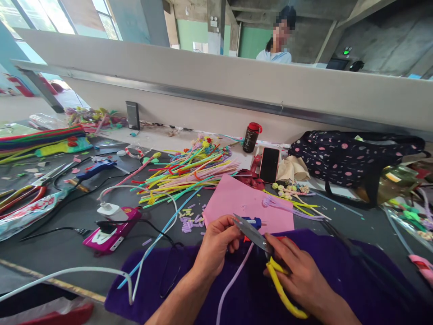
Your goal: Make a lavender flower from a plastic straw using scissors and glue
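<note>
My left hand [216, 243] is closed in a pinch on the upper end of a lilac pipe cleaner [233, 282], which trails down across the purple cloth [338, 280] on my lap. My right hand [297, 275] grips yellow-handled scissors [267, 257]. Their grey blades point up and left and meet the pipe cleaner right at my left fingertips. Just behind the blades lie a pink paper sheet [243, 203] and a small blue glue gun [252, 222].
A heap of coloured pipe cleaners and straws [189, 174] covers the grey table's middle. A pink device [111, 230] with white cables lies to the left, with pliers and scissors [37, 183] beyond. A phone [269, 164], a bottle [252, 136] and a dotted bag [345, 155] stand behind. A person sits beyond the divider.
</note>
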Motion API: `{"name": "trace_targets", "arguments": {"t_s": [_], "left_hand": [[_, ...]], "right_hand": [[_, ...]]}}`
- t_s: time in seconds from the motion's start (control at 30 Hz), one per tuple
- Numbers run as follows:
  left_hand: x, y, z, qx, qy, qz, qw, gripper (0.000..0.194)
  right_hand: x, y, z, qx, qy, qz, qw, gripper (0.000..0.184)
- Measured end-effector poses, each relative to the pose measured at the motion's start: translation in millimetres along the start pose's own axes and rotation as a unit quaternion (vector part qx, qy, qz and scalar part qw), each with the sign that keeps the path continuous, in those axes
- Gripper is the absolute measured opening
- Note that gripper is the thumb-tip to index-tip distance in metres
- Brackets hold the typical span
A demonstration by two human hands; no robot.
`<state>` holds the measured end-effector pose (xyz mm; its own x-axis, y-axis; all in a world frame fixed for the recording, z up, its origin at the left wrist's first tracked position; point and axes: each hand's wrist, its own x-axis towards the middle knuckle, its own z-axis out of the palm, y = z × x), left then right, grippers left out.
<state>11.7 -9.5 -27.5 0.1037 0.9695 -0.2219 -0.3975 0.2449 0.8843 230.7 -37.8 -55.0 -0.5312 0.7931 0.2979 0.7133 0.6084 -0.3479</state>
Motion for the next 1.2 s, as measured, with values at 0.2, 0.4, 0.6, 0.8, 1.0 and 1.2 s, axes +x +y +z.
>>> {"name": "trace_targets", "arguments": {"t_s": [0.2, 0.4, 0.6, 0.8, 1.0, 1.2], "left_hand": [[1.0, -1.8, -0.6, -0.007, -0.001, -0.011, 1.0, 0.006], [1.6, -2.4, -0.9, -0.013, 0.0, -0.006, 1.0, 0.005], [-0.3, 0.9, 3.1, -0.034, -0.001, -0.011, 0.999, 0.005], [-0.1, -1.4, 3.9, -0.054, -0.02, -0.025, 0.998, 0.003], [1.0, -5.1, 1.9, -0.039, -0.027, -0.021, 0.999, 0.005], [0.8, -4.3, 0.2, -0.028, -0.02, -0.025, 0.999, 0.007]], "right_hand": [[-0.8, -3.1, -1.4, 0.026, -0.019, 0.011, 0.999, 0.062], [-1.1, -3.0, -0.8, 0.011, -0.032, 0.009, 0.999, 0.063], [0.7, -4.6, -2.4, -0.062, -0.016, 0.01, 0.998, 0.065], [-0.5, -3.2, -1.3, -0.029, -0.035, 0.017, 0.999, 0.068], [-3.1, -0.8, 0.1, 0.02, -0.055, 0.033, 0.998, 0.069], [2.4, -5.8, -8.3, 0.099, -0.042, 0.065, 0.992, 0.061]]}}
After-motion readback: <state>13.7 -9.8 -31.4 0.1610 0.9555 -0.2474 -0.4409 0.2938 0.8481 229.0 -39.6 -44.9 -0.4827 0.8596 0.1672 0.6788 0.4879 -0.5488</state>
